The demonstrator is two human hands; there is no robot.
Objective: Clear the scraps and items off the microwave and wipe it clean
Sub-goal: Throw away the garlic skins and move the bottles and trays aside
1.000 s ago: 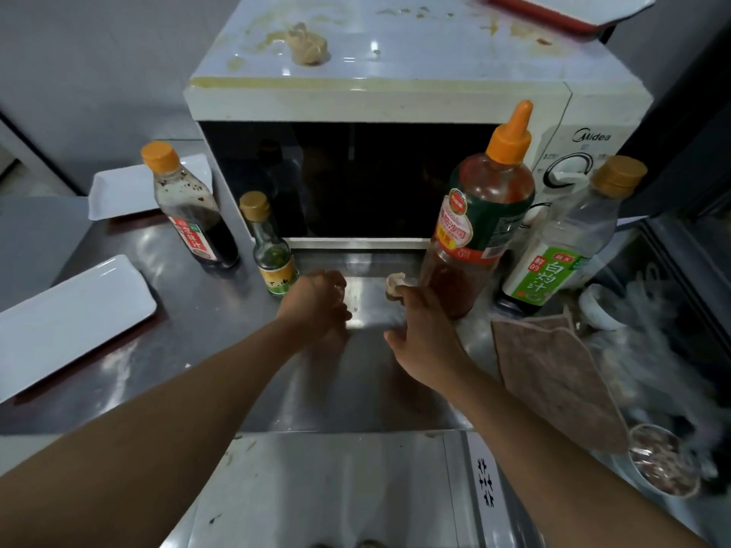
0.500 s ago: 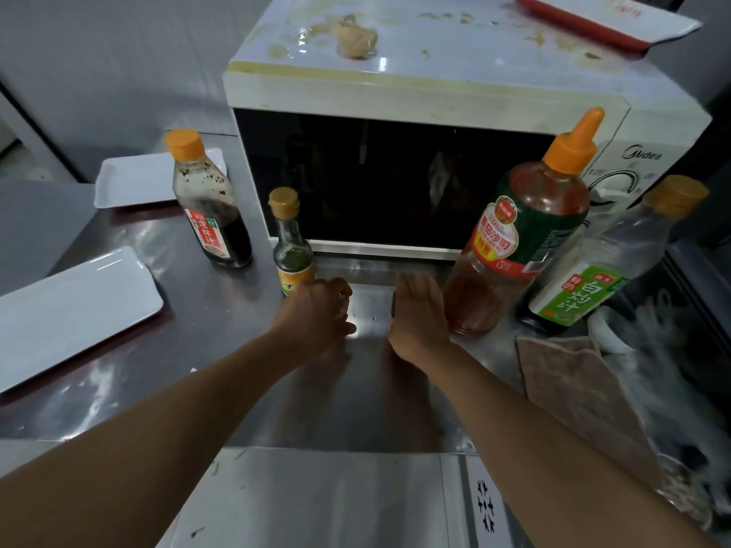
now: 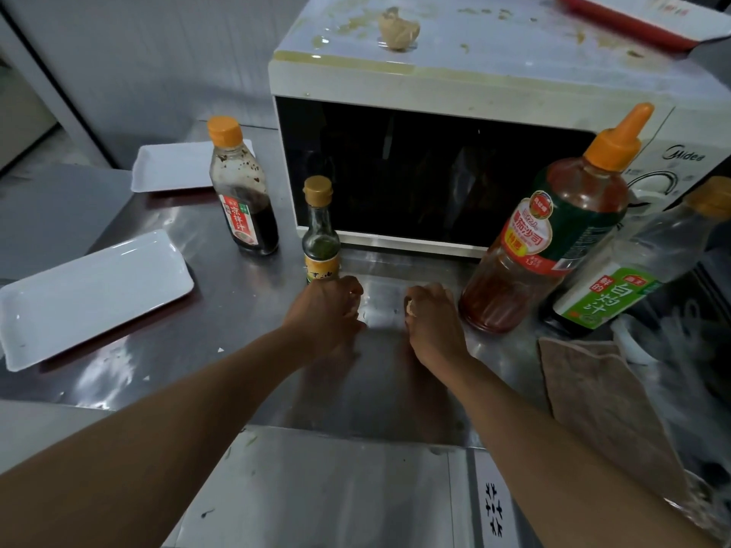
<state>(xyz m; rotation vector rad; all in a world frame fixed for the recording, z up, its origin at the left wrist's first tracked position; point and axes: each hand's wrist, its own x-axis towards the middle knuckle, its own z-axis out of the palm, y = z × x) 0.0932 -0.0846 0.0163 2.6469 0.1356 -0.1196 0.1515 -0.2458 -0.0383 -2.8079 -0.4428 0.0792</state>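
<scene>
— Meanwhile, on the steel tabletop (image 3: 221, 310) in front of the microwave (image 3: 474, 85): what are the two hands doing?

— Both rest low on the metal. The left hand (image 3: 326, 314) has its fingers curled under, and whether they hold anything cannot be told. The right hand (image 3: 433, 322) has its fingers closed on a small pale scrap (image 3: 410, 308), only partly visible at the thumb side.

— And the job itself?

— Largely ahead, by the look of it. A tan lump of food (image 3: 398, 29) sits on the microwave's stained top near the front edge, and a red-rimmed tray (image 3: 633, 17) lies at the far right corner.

— How would that lump handle?

— Likely light, soft and a bit greasy, so best pinched from both sides rather than swept. The tray looks stiff and should lift by its rim.

— Anything to wipe with?

— A brownish cloth (image 3: 593, 405) lies on the right, near the ketchup bottle (image 3: 553, 239). It looks limp, so bunching it in the palm should work.
</scene>
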